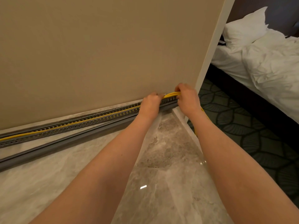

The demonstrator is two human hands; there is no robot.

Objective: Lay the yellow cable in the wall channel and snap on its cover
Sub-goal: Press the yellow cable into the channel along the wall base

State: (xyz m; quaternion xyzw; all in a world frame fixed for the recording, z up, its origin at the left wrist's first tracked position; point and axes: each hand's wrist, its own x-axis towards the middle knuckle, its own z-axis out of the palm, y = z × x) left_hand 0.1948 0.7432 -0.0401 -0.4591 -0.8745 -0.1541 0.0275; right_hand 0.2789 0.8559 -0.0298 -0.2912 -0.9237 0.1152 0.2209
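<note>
A grey slotted wall channel point(68, 125) runs along the foot of the beige wall, from lower left up to the wall's corner. The yellow cable point(80, 122) lies inside it along most of its length. At the channel's right end the cable point(172, 94) rises out of the slots between my two hands. My left hand point(150, 104) is closed on the cable over the channel. My right hand point(187, 99) grips the cable at the corner, and more cable trails down behind that wrist. The grey cover strip point(64, 143) lies on the floor, parallel to the channel, just in front of it.
Polished marble floor point(48, 183) spreads below my arms. A white corner trim point(212, 46) ends the wall. Right of it lie dark patterned carpet point(252, 126) and a bed with white sheets point(267, 62) and a pillow.
</note>
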